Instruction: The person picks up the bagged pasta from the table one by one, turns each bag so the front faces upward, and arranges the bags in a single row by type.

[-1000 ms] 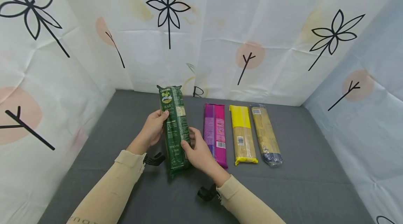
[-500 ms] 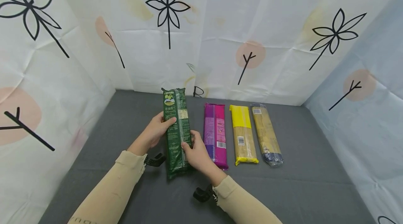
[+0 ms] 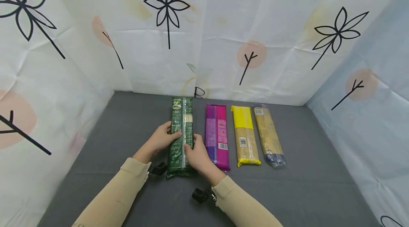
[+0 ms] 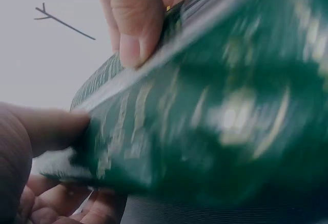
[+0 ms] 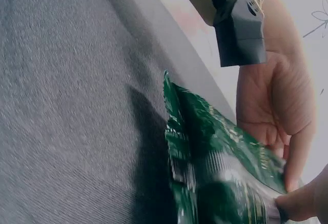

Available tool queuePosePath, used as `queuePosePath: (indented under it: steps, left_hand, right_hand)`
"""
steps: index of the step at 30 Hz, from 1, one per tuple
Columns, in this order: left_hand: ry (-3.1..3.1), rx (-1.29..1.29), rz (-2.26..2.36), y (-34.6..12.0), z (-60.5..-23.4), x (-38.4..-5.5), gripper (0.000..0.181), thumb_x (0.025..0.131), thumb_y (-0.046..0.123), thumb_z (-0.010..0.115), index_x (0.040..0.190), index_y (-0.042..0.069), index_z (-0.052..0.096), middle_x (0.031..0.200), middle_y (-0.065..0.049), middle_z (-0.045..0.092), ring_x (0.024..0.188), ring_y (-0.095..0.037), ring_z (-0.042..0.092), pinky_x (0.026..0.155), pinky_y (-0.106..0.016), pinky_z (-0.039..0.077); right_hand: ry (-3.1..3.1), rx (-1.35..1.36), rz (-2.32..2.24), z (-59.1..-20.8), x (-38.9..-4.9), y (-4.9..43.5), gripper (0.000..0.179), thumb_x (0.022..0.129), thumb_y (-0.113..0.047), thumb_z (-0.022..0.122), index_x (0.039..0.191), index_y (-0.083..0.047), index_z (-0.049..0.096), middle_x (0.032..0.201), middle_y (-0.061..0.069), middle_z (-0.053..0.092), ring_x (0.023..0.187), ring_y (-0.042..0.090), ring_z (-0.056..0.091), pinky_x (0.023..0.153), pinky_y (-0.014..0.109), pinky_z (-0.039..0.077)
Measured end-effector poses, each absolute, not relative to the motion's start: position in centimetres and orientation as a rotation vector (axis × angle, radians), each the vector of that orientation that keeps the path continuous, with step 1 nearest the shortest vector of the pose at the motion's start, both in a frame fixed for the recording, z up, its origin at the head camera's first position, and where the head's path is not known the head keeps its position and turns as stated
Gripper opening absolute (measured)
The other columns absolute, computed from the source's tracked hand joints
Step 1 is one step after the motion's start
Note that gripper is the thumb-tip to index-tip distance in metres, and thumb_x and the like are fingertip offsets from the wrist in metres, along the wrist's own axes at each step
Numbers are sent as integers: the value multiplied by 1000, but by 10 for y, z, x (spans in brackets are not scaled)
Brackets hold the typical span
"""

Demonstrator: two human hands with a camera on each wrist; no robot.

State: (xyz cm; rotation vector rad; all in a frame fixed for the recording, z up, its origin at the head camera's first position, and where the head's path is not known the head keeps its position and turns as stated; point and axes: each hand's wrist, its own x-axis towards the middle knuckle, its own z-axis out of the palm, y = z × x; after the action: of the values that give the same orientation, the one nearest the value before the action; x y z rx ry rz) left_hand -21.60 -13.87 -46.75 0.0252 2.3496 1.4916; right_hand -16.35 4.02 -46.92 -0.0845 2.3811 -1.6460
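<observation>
A long green packet of spaghetti (image 3: 180, 156) is between my two hands in the head view, lengthwise away from me. My left hand (image 3: 161, 137) grips its left edge, thumb over the printed face and fingers underneath. On the opposite edge my right hand (image 3: 198, 154) pinches it, thumb on top near the pale seam. The left wrist view shows the green wrapper (image 4: 205, 121) close up and blurred, with both thumbs on it. In the right wrist view the packet's crimped end (image 5: 179, 152) stands over the grey cloth, its shadow beside it.
Right of the green packet lie a purple-pink packet (image 3: 217, 134), a yellow-ended pasta packet (image 3: 246, 136) and a clear, blue-ended pasta packet (image 3: 270, 136), side by side on the grey tabletop (image 3: 306, 184). White printed cloth walls (image 3: 217, 14) enclose the back and sides.
Both hands have lowered the green packet and turned it straighter. Its top end has moved right and toward me. The left hand sits a little lower; the other packets keep their places.
</observation>
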Motion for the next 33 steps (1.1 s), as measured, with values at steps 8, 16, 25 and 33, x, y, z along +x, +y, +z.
queuePosePath:
  steps: [8, 16, 25, 33]
  left_hand:
    - [2326, -29, 1472, -138, -479, -210, 82, 96, 32, 62, 156, 9, 11, 156, -23, 19, 141, -40, 22, 104, -59, 31]
    - [2338, 38, 1444, -139, -479, -211, 88, 95, 23, 65, 156, 9, 3, 156, -24, 15, 138, -45, 25, 101, -58, 36]
    - [2341, 64, 1437, -141, -484, -218, 87, 95, 26, 64, 156, 9, 4, 156, -23, 15, 138, -44, 25, 103, -59, 34]
    - [2356, 46, 1427, -148, -488, -217, 87, 95, 31, 63, 156, 12, 3, 157, -22, 15, 139, -43, 24, 104, -59, 32]
  right_hand:
    - [2429, -70, -1538, -474, -165, 40, 58, 101, -15, 50, 149, 2, 24, 146, 24, 35, 134, 36, 36, 102, 54, 36]
    - [2435, -172, -1341, -469, -175, 45, 68, 101, -20, 52, 152, 2, 13, 154, 24, 19, 140, 37, 25, 107, 54, 31]
    - [2396, -149, -1292, -468, -185, 48, 71, 101, -24, 53, 154, -2, 11, 156, 22, 15, 141, 35, 22, 107, 54, 30]
    - [2400, -162, -1295, -467, -183, 41, 71, 100, -23, 54, 153, -1, 12, 156, 22, 16, 141, 35, 22, 108, 54, 29]
